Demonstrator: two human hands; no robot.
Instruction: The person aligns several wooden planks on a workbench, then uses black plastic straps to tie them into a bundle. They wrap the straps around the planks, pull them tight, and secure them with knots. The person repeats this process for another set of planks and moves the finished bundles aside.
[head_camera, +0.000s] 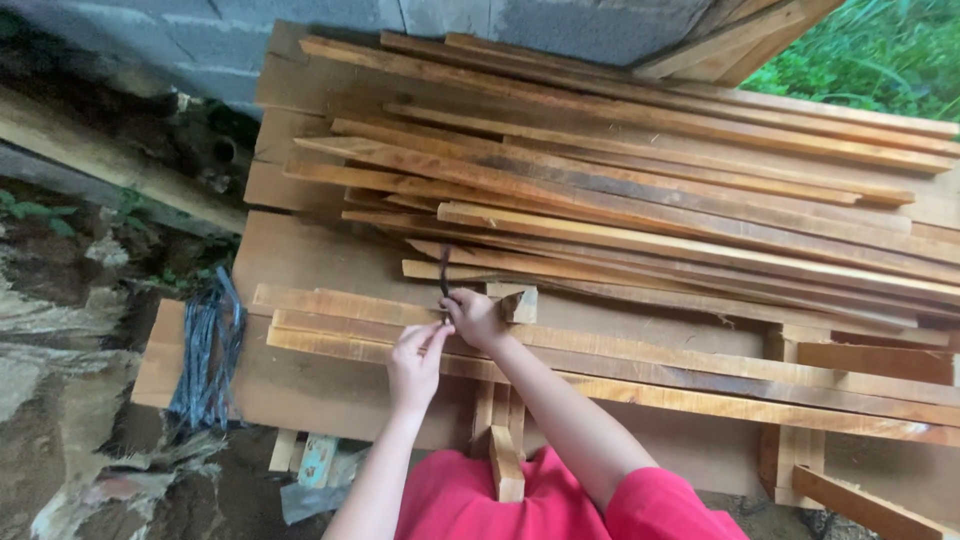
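Observation:
My right hand (475, 316) is closed on the lower end of a thin dark strip (444, 270) that stands up from the wooden slats (640, 355) lying before me. Just below it, my left hand (415, 365) rests on the nearest slats, its fingertips pinched together and touching the right hand near the strip's lower end. Both arms reach forward from my red sleeves. What the strip is made of is not clear.
A large pile of long wooden slats (640, 190) lies on a board table (310, 260). A bundle of dark blue cord (207, 355) lies on the left edge. Block wall behind, stones at left, green plants at top right.

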